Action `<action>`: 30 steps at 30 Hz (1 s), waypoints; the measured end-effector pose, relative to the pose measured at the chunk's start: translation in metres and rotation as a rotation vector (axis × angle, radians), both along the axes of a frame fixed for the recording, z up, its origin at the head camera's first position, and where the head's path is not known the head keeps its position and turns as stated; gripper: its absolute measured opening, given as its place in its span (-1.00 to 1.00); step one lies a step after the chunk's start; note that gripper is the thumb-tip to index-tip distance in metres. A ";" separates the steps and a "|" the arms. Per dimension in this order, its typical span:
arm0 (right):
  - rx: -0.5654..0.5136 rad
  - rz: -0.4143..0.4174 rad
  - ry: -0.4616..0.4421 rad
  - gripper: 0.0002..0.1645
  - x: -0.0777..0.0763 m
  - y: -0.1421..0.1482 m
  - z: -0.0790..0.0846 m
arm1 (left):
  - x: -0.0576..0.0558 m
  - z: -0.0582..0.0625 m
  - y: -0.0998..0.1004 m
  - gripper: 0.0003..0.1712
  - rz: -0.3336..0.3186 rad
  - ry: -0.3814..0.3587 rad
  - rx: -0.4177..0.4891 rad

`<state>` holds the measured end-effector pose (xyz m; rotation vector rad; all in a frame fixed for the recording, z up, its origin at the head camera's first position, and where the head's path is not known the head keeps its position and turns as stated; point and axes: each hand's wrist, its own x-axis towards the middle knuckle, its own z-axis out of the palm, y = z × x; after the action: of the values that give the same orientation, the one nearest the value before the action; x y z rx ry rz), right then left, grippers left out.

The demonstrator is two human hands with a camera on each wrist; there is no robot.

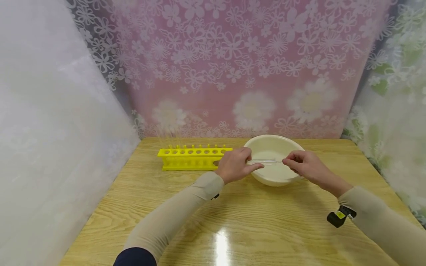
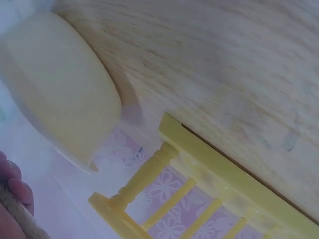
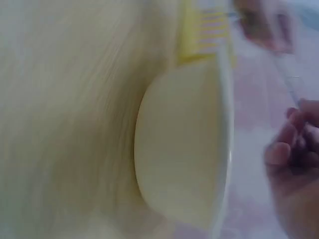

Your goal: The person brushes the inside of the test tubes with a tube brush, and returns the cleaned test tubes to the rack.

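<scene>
Over the basin, my left hand point(image 1: 234, 164) grips a clear glass test tube point(image 1: 263, 160) lying roughly level, its mouth toward the right. My right hand point(image 1: 304, 166) pinches the thin wire handle of a test tube brush point(image 1: 279, 161) that runs into that mouth. Brown bristles point(image 2: 20, 214) show beside the left fingers point(image 2: 21, 190) in the left wrist view; the palm hides the middle of the tube. In the right wrist view, the right fingers point(image 3: 278, 153) are curled together at the tube's end.
The cream basin point(image 1: 271, 181) stands on the wooden table point(image 1: 199, 214) under both hands. A yellow test tube rack point(image 1: 194, 150) is left of it, with several clear tubes point(image 1: 169, 138) upright at its left end. A floral curtain point(image 1: 233, 74) hangs behind the table.
</scene>
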<state>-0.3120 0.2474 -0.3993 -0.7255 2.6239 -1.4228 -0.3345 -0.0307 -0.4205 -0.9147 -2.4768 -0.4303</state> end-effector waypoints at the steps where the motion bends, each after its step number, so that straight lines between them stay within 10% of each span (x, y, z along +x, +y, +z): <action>1: 0.071 0.000 0.169 -0.74 0.001 0.001 -0.002 | 0.000 0.000 0.000 -0.46 -0.002 -0.029 0.010; 7: 0.323 0.083 1.054 -0.50 -0.002 0.002 -0.010 | 0.000 0.001 -0.002 -0.48 -0.008 -0.222 0.123; 13: 0.359 0.162 1.272 -0.46 -0.004 0.000 -0.006 | -0.001 0.000 -0.003 -0.49 -0.021 -0.265 0.142; 16: 0.312 0.150 1.094 -0.55 -0.002 0.000 -0.005 | -0.002 -0.001 -0.004 -0.48 -0.015 -0.212 0.114; 22: 0.072 0.055 0.198 -0.78 0.005 -0.001 0.002 | -0.001 -0.003 -0.005 -0.46 -0.018 0.003 0.011; 26: -0.135 0.006 -0.290 -0.53 0.002 -0.003 0.006 | -0.001 -0.007 -0.002 -0.43 -0.018 0.142 -0.048; 28: -0.160 -0.011 -0.370 -0.51 0.001 -0.004 0.005 | -0.002 -0.008 -0.001 -0.42 -0.015 0.162 -0.059; 30: -0.074 -0.004 -0.253 -0.57 0.001 -0.004 0.003 | -0.002 -0.008 -0.001 -0.43 -0.016 0.125 -0.050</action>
<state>-0.3105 0.2435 -0.3959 -0.5084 2.3942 -1.5099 -0.3360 -0.0314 -0.4282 -0.9520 -2.3774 -0.3077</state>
